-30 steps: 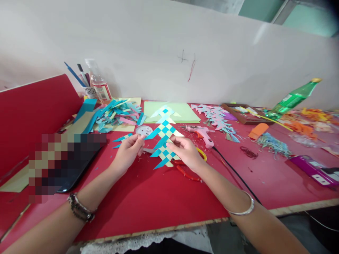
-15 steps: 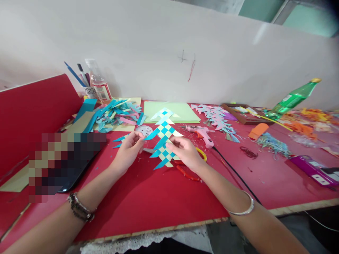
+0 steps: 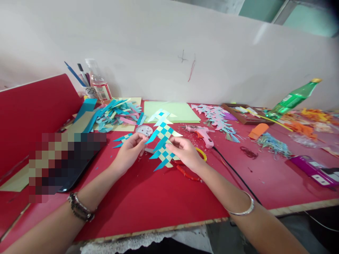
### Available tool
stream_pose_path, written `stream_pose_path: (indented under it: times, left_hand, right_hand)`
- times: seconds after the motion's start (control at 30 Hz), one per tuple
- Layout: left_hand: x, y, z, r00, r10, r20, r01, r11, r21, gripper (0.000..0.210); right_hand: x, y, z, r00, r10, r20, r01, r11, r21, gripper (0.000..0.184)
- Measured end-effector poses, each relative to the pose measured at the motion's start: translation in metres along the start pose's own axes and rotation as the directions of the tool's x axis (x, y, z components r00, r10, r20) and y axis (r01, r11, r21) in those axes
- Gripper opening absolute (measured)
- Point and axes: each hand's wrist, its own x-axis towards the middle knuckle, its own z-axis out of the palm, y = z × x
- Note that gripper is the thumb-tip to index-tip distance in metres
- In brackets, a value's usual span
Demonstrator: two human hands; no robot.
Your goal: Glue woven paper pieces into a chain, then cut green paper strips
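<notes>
Holding the weave [image 3: 164,133] between us, we grip its right edge in our right hand [image 3: 182,150], thumb on top and fingers tucked beneath. Our left hand [image 3: 131,150] has thumb and forefinger pinched narrow on the tip of a blue point at its left edge. The weave sits in front of us over the table [image 3: 148,204], its top end overlapping the green sheets [image 3: 182,113] in our view.

As far as we can judge, it is well along: blue and pale checks interlace down its length, and pointed ends stick out on both sides. No thread fringe shows on it, while the pink weaves [image 3: 215,118] at the back have fringes at their lower ends. Whether any folding remains, we cannot tell.

Under our right hand lie the scissors [image 3: 188,173], partly hidden. Beside our left wrist is a smaller blue piece [image 3: 123,138], partly covered, with a round dish [image 3: 144,130] just behind our fingers. Farther out, the glue gun [image 3: 203,135] rests to the right, and loose strips [image 3: 116,116] heap up at the back left, uncounted and tangled.
</notes>
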Motion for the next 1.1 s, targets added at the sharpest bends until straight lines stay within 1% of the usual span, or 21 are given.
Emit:
stream_pose_path:
  times: [0.17,0.23,0.3,0.4,0.47,0.5,0.53,0.57,0.63,0.7,0.8,0.9,1.0,1.1]
  left_hand:
    - [0.002,-0.002,0.0,0.995,-0.005,-0.096,0.003,1.0,-0.024,0.015]
    - [0.002,-0.003,0.0,0.997,-0.021,-0.078,0.019,0.999,-0.03,0.015]
    - [0.001,-0.003,0.0,0.998,-0.055,-0.012,0.055,0.998,-0.014,0.021]
    - [-0.003,-0.001,0.003,0.981,-0.114,0.157,0.108,0.993,0.05,0.027]
    - [-0.006,0.001,0.006,0.96,-0.094,0.265,0.076,0.994,0.075,0.034]
    - [-0.007,0.001,0.007,0.955,-0.066,0.288,0.046,0.996,0.076,0.035]
    - [-0.008,0.0,0.008,0.96,-0.038,0.278,0.016,0.997,0.08,0.033]
    - [-0.008,-0.001,0.008,0.971,-0.02,0.24,-0.002,0.996,0.091,0.032]
    - [-0.008,-0.003,0.009,0.989,-0.012,0.147,-0.007,0.992,0.128,0.029]
    - [-0.006,-0.005,0.008,0.996,-0.016,0.093,0.0,0.986,0.167,0.029]
    - [-0.005,-0.007,0.007,0.997,-0.015,0.071,0.002,0.982,0.187,0.031]
    - [-0.004,-0.006,0.007,0.998,-0.037,0.054,0.027,0.984,0.174,0.032]
    - [-0.005,-0.004,0.009,0.998,-0.041,0.054,0.032,0.988,0.149,0.032]
    - [-0.006,-0.001,0.01,0.998,-0.037,0.044,0.031,0.991,0.132,0.033]
  right_hand:
    - [0.001,0.004,0.0,1.0,-0.026,-0.012,0.026,1.0,-0.015,0.018]
    - [0.001,0.004,0.0,0.999,-0.038,-0.014,0.038,0.999,-0.011,0.019]
    - [0.0,0.004,0.001,0.999,-0.05,-0.009,0.05,0.999,0.003,0.019]
    - [-0.001,0.0,0.002,0.997,-0.066,0.027,0.066,0.998,0.002,0.019]
    - [-0.002,-0.002,0.004,0.996,-0.076,0.055,0.077,0.997,-0.015,0.019]
    - [-0.002,-0.003,0.005,0.995,-0.081,0.063,0.083,0.996,-0.026,0.02]
    - [-0.003,-0.004,0.007,0.994,-0.086,0.067,0.089,0.995,-0.037,0.02]
    - [-0.003,-0.005,0.008,0.994,-0.091,0.067,0.095,0.994,-0.051,0.02]
    - [-0.005,-0.006,0.01,0.993,-0.091,0.073,0.097,0.992,-0.08,0.021]
    - [-0.006,-0.006,0.011,0.994,-0.078,0.081,0.087,0.991,-0.103,0.022]
    - [-0.006,-0.007,0.01,0.995,-0.059,0.08,0.071,0.986,-0.152,0.022]
    - [-0.006,-0.006,0.008,0.995,-0.075,0.062,0.086,0.977,-0.195,0.022]
    - [-0.005,-0.005,0.007,0.995,-0.094,0.045,0.101,0.977,-0.19,0.022]
    - [-0.005,-0.004,0.008,0.996,-0.085,0.034,0.089,0.983,-0.159,0.021]
